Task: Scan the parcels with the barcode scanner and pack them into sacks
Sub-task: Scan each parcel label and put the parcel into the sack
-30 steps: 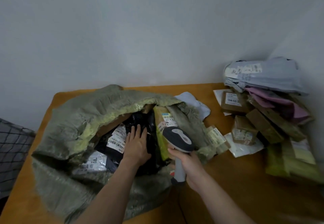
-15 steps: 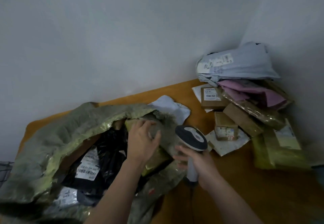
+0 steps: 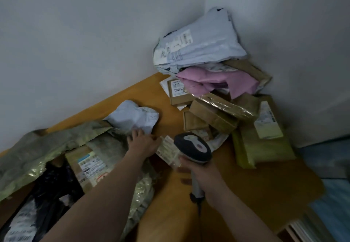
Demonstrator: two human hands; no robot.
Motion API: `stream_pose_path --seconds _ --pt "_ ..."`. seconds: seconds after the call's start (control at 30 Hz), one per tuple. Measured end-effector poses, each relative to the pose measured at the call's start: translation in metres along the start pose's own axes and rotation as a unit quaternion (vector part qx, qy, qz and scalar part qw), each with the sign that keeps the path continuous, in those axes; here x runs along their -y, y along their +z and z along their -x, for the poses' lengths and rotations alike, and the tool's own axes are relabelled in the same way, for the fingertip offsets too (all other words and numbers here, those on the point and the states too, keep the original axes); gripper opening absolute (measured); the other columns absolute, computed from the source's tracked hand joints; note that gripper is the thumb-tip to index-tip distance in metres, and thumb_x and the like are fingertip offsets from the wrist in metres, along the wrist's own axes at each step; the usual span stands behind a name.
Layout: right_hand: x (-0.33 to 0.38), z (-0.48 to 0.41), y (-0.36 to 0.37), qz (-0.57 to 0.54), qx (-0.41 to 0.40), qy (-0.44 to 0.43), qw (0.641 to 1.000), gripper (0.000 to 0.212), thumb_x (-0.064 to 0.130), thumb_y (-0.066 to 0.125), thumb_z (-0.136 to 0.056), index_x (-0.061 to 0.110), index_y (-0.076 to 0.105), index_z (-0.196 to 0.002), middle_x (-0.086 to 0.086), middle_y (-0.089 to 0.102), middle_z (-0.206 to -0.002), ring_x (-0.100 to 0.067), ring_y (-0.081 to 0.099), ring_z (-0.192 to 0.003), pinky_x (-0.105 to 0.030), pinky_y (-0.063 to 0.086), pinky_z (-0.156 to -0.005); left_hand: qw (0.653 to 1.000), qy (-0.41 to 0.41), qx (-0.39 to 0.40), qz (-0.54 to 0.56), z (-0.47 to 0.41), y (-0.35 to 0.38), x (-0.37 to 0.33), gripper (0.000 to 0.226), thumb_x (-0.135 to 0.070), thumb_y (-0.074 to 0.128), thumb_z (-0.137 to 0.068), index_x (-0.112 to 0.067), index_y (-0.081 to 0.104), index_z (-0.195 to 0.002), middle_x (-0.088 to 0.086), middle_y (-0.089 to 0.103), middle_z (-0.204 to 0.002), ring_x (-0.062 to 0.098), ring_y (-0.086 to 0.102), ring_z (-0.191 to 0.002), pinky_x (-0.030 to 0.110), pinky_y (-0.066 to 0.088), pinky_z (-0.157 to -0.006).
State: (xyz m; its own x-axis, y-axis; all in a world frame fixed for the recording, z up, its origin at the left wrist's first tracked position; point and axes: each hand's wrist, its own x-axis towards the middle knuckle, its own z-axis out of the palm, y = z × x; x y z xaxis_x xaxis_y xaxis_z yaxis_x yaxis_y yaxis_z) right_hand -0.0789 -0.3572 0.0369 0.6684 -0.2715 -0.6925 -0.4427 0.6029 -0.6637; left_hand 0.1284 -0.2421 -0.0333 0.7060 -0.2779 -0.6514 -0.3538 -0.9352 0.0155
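A green woven sack [image 3: 37, 151] lies open on the left of the orange table [image 3: 255, 185]. Inside it are a labelled brown box [image 3: 91, 164] and black bags with barcode labels [image 3: 47, 194]. My left hand [image 3: 142, 144] rests spread on the sack's right edge. Its fingers point toward a crumpled white mailer [image 3: 134, 116], and its thumb side touches a small labelled parcel [image 3: 167, 151]. My right hand [image 3: 202, 179] grips the handle of the barcode scanner [image 3: 193, 148], whose dark head hangs just right of that small parcel.
A pile of unsorted parcels fills the far right corner against the walls: a grey mailer [image 3: 198, 43], a pink bag [image 3: 214, 82], brown boxes [image 3: 212, 115] and a yellow-green packet [image 3: 263, 147]. The scanner cable runs down off the table's near edge.
The view has swung right and down. My left hand left the sack's inside and moved right to its edge beside the small parcel. The scanner stays in my right hand.
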Motion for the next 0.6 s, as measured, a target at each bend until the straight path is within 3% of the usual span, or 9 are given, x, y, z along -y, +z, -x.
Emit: stream_pose_path --seconds 0.1,0.17,0.23,0.3,0.37,0.47,0.53,0.6 --pt "0.000 -0.005 -0.014 -0.001 -0.001 0.010 1.000 0.034 0.017 0.079 -0.089 0.021 0.069 -0.122 -0.002 0.074 -0.111 -0.018 0.077 -0.091 -0.042 0.065 -0.075 1.000 -0.023 0.000 0.010 -0.007 0.011 0.000 0.082 -0.075 0.031 -0.097 -0.016 0.051 -0.150 0.013 0.034 -0.164 0.035 0.028 -0.151 0.055 0.018 -0.123" --pt "0.001 -0.007 -0.021 -0.006 0.001 0.017 1.000 0.036 0.016 0.078 -0.090 0.019 0.068 -0.125 -0.002 0.074 -0.112 -0.017 0.077 -0.089 -0.041 0.065 -0.074 0.998 -0.030 -0.047 0.033 -0.002 0.008 -0.002 0.078 -0.076 0.037 -0.095 -0.016 0.057 -0.141 0.011 0.052 -0.151 0.032 0.045 -0.141 0.048 0.032 -0.117" --pt "0.004 -0.009 -0.025 -0.013 0.009 0.021 1.000 0.035 0.016 0.078 -0.090 0.018 0.069 -0.123 -0.003 0.074 -0.114 -0.017 0.077 -0.089 -0.040 0.065 -0.073 0.987 -0.031 -0.143 0.066 0.011 -0.003 -0.008 0.062 -0.069 0.049 -0.095 -0.019 0.065 -0.129 0.010 0.067 -0.128 0.031 0.059 -0.123 0.043 0.041 -0.105" --pt "0.008 -0.010 -0.025 -0.014 0.019 0.018 1.000 0.032 0.016 0.078 -0.089 0.018 0.071 -0.120 -0.002 0.075 -0.113 -0.019 0.076 -0.092 -0.042 0.065 -0.076 0.954 -0.017 -0.263 0.140 0.030 -0.018 -0.012 0.046 -0.055 0.066 -0.092 -0.020 0.072 -0.121 0.007 0.075 -0.111 0.030 0.068 -0.105 0.040 0.049 -0.095" --pt "0.010 -0.010 -0.023 -0.016 0.030 0.011 0.999 0.029 0.014 0.078 -0.089 0.019 0.073 -0.117 -0.002 0.077 -0.108 -0.023 0.076 -0.097 -0.048 0.063 -0.080 0.905 -0.002 -0.336 0.263 0.053 -0.031 -0.014 0.035 -0.039 0.076 -0.090 -0.022 0.075 -0.121 0.000 0.075 -0.109 0.019 0.071 -0.093 0.036 0.058 -0.084" --pt "0.014 -0.008 -0.014 -0.042 0.057 0.011 0.997 0.030 0.012 0.079 -0.087 0.018 0.074 -0.116 -0.007 0.076 -0.113 -0.029 0.072 -0.106 -0.047 0.064 -0.077 0.802 0.001 -0.363 0.474 0.091 -0.045 -0.017 0.021 -0.012 0.075 -0.090 -0.025 0.078 -0.106 -0.005 0.077 -0.103 0.004 0.072 -0.084 0.030 0.063 -0.075" --pt "0.016 -0.005 -0.006 -0.073 0.065 0.027 0.995 0.031 0.009 0.079 -0.087 0.015 0.072 -0.116 -0.011 0.072 -0.120 -0.030 0.070 -0.110 -0.044 0.064 -0.074 0.721 0.011 -0.349 0.599 0.112 -0.050 -0.015 0.025 -0.001 0.071 -0.092 -0.022 0.079 -0.101 0.004 0.079 -0.097 0.013 0.075 -0.086 0.030 0.062 -0.075" --pt "0.018 -0.001 0.000 -0.116 0.063 0.042 0.990 0.034 0.008 0.079 -0.086 0.013 0.071 -0.119 -0.013 0.068 -0.124 -0.031 0.069 -0.112 -0.045 0.063 -0.073 0.620 0.035 -0.298 0.725 0.133 -0.053 -0.015 0.029 0.010 0.065 -0.092 -0.012 0.076 -0.108 0.015 0.077 -0.105 0.027 0.074 -0.091 0.035 0.059 -0.075"
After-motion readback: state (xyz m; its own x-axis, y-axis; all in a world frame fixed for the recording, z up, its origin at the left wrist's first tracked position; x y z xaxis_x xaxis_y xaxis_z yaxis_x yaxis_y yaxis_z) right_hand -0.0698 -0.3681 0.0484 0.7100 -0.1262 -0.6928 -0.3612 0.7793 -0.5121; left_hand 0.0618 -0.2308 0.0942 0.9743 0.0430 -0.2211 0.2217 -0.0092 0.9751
